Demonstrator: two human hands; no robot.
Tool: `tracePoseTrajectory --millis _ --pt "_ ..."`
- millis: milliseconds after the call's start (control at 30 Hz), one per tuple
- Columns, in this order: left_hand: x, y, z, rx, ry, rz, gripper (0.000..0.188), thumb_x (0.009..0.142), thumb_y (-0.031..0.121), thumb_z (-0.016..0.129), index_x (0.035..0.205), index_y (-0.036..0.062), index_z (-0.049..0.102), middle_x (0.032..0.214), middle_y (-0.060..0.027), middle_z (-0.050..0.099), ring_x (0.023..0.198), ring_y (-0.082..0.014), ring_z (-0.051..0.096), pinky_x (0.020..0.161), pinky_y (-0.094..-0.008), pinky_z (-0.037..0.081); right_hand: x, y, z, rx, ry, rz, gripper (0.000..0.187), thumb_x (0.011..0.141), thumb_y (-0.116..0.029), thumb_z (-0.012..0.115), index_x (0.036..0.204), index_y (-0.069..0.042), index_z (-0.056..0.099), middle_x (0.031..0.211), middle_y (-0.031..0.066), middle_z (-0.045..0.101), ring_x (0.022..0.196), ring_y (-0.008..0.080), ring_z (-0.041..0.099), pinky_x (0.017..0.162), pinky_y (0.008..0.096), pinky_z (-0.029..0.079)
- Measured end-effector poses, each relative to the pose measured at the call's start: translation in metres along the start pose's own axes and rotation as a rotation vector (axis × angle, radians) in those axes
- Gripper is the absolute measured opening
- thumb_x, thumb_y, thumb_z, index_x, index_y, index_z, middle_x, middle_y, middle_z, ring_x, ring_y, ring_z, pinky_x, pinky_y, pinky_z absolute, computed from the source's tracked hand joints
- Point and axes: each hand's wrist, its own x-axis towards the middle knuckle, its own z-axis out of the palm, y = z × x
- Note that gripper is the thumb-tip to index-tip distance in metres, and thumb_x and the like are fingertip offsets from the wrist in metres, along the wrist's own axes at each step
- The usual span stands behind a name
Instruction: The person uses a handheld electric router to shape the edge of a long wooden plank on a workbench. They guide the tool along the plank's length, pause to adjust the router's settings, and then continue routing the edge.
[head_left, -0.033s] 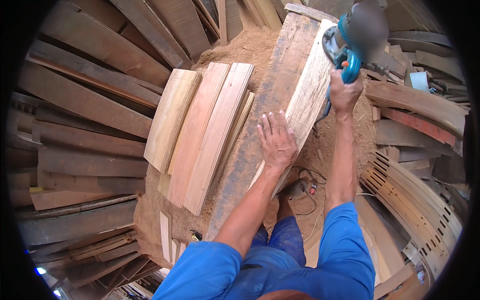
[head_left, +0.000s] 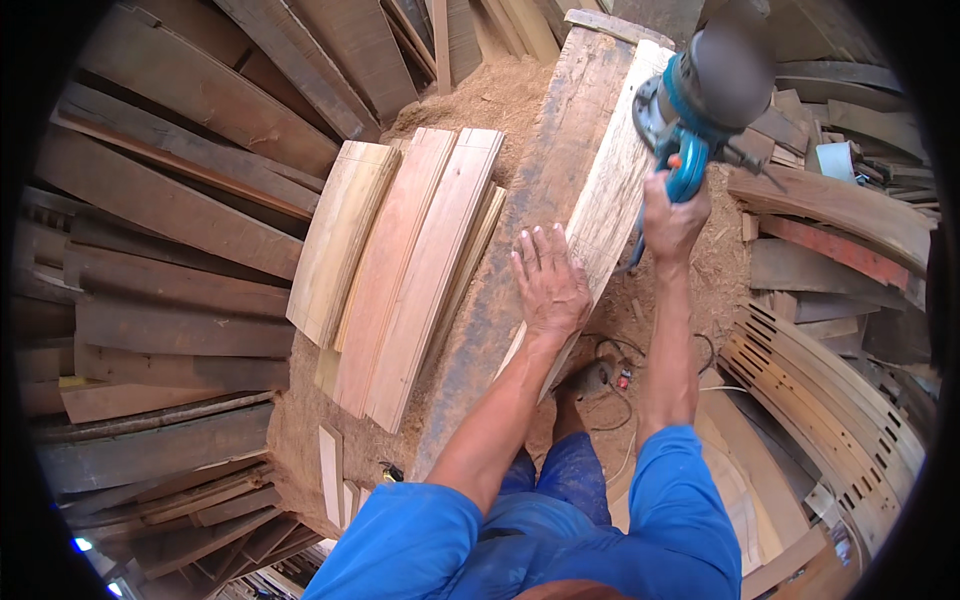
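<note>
A teal hand-held router [head_left: 686,112] sits on the far part of a pale, rough-faced wooden board [head_left: 618,155]. My right hand [head_left: 674,222] is closed around its rear handle. The top of the router is blurred, and its bit is hidden. Flat on the near part of the same board, its fingertips reaching past the left edge, lies my left hand [head_left: 553,285], fingers stretched out, holding nothing. Beneath the board runs a worn, thick wooden bench plank [head_left: 560,150].
Left of the bench, several planed boards [head_left: 410,270] lie side by side on sawdust. Stacked planks [head_left: 180,260] line the left side. Slotted wooden pieces [head_left: 830,400] and more timber stand to the right. A dark cord [head_left: 625,385] loops on the floor by my legs.
The router and my right hand have shifted slightly left and a little nearer to me along the board. My left hand has stayed almost in place.
</note>
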Motion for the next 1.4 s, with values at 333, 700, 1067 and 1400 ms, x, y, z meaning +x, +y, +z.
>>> tracePoseTrajectory --millis 333,700,1067,1400 --pt "0.007 0.003 -0.005 -0.038 -0.031 -0.011 0.063 0.098 0.030 0.050 0.154 0.0026 0.038 0.156 -0.0317 0.035 0.149 -0.0497 0.027 0.121 -0.0630 0.016 -0.083 -0.026 0.000 0.048 -0.031 0.156 0.037 0.083 -0.005 0.071 0.117 0.003 0.056 0.096 0.0099 0.062 0.085 0.0187 0.062 0.081 0.0342 0.052" --pt "0.007 0.002 -0.008 -0.035 -0.062 -0.009 0.062 0.100 0.029 0.046 0.155 0.0023 0.035 0.158 -0.0318 0.032 0.151 -0.0473 0.023 0.122 -0.0601 0.015 -0.025 -0.018 0.017 0.018 0.052 0.084 0.030 0.087 -0.004 0.069 0.115 -0.001 0.058 0.090 0.0032 0.063 0.075 0.0099 0.059 0.072 0.0263 0.050" --pt "0.006 0.002 -0.008 -0.039 -0.081 0.003 0.062 0.102 0.029 0.042 0.156 0.0001 0.032 0.159 -0.0333 0.029 0.151 -0.0495 0.021 0.123 -0.0613 0.011 0.022 -0.002 0.023 0.038 0.070 0.149 0.032 0.082 -0.005 0.068 0.112 0.000 0.061 0.083 0.0030 0.063 0.075 0.0126 0.062 0.074 0.0302 0.051" --pt "0.007 0.002 -0.009 -0.054 -0.114 0.003 0.063 0.102 0.028 0.042 0.156 -0.0015 0.032 0.158 -0.0352 0.029 0.151 -0.0516 0.018 0.123 -0.0613 0.010 0.123 0.040 0.029 -0.056 0.071 0.074 0.038 0.078 -0.014 0.070 0.113 0.001 0.066 0.094 0.0088 0.070 0.085 0.0191 0.067 0.085 0.0339 0.053"
